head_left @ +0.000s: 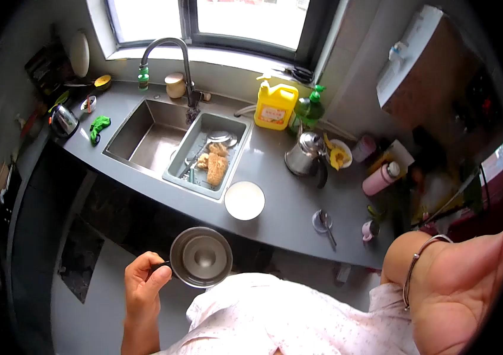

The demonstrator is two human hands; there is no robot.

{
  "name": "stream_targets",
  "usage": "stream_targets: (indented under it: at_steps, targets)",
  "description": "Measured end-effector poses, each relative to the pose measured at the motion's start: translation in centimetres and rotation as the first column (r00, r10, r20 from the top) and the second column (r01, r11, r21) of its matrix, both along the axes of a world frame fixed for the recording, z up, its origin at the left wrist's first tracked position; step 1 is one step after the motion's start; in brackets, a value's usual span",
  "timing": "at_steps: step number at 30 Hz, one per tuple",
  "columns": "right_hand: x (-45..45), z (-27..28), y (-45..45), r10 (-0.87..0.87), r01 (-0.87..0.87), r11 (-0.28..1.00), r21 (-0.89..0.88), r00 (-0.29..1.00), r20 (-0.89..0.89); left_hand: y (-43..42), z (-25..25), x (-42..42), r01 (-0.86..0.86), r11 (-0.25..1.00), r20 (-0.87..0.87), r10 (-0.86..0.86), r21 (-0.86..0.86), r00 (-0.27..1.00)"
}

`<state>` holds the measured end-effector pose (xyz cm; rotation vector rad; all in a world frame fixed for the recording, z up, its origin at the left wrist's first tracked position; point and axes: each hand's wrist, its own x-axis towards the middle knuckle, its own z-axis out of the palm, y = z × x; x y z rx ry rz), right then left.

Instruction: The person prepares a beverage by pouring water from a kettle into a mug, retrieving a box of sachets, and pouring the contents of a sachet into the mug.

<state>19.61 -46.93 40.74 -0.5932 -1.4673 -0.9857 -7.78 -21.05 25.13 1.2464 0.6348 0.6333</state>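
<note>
A small metal pan (207, 257) with a dark handle is held in front of my body by my left hand (146, 277), its fingers wrapped round the handle. The pan holds a little clear liquid or a shine at its bottom; I cannot tell which. A white-topped round bowl (244, 200) stands on the counter beyond the pan, near the front edge. My right hand (470, 290) is raised close to the camera at the right, palm showing, with a bracelet at the wrist; its fingers are cut off by the view.
Behind lie the sink (155, 136), a grey tray (195, 184) with sponges, a yellow jug (275, 106) and a green bottle (309, 110). To the right stand a metal kettle (304, 155), a pink bottle (380, 179) and a small lid with a spoon (323, 221).
</note>
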Motion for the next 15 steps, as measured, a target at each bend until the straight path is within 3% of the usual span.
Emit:
stream_targets:
  at_steps: [11,13,15]
  targets:
    - [-2.9,-1.0,1.5,-0.027,0.035,0.994,0.108,0.997,-0.07,0.5,-1.2,0.0,-0.022,0.998,0.056,0.025,-0.051,0.998]
    - [-5.4,-2.7,2.7,-0.019,0.027,0.999,0.037,0.98,-0.2,0.6,-1.6,0.0,-0.068,0.996,0.058,0.071,-0.052,0.996]
    - [-7.4,-4.2,4.2,-0.032,-0.05,0.973,-0.223,0.936,-0.349,0.7,-2.0,-0.3,-0.071,0.997,0.065,0.074,-0.037,0.995]
